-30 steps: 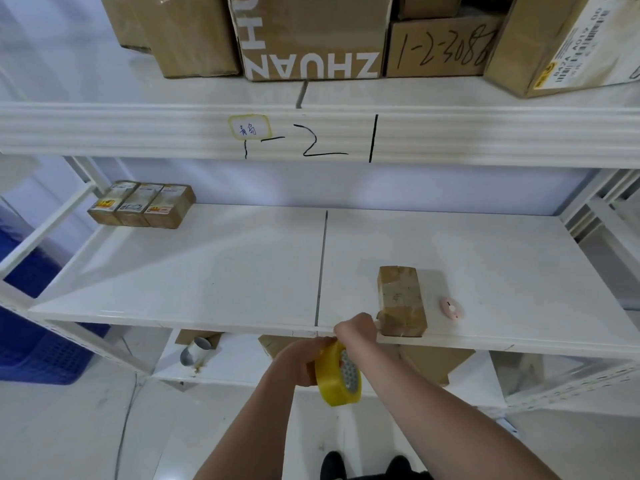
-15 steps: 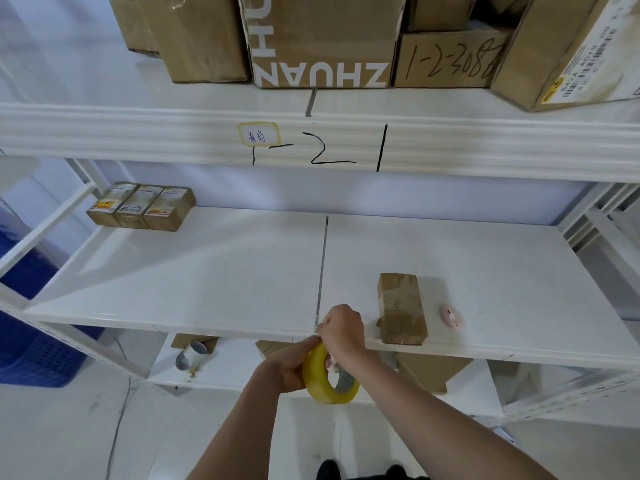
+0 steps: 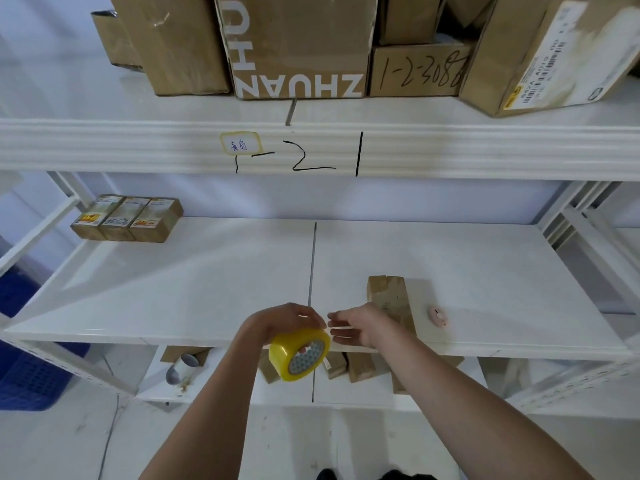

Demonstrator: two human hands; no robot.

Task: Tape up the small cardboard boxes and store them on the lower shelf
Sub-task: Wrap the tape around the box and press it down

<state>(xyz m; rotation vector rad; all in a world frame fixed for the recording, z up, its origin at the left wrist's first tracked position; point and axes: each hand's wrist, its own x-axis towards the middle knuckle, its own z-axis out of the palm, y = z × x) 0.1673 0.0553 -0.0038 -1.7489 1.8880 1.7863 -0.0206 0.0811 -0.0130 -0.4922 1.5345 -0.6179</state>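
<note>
Head view: you hold the tape roll in front of the shelf, near the small box.

Your small cardboard box (image 3: pixel 389 299) is brown and long, lying on the white middle shelf (image 3: pixel 173 289) near its front edge, partly behind your right hand (image 3: pixel 356 323). Your left hand (image 3: pixel 284 320) grips the yellow tape roll (image 3: pixel 299 353) from above. Your right hand has its fingers relaxed and spread, holding nothing, just beside the roll. A small pink object (image 3: pixel 437 317) lies right of the box.

right hand (image 3: pixel 360 325) off tape roll (image 3: pixel 300 353), now open

Bare forearms — no sleeves, dark shoes (image 3: pixel 327 474)
</note>
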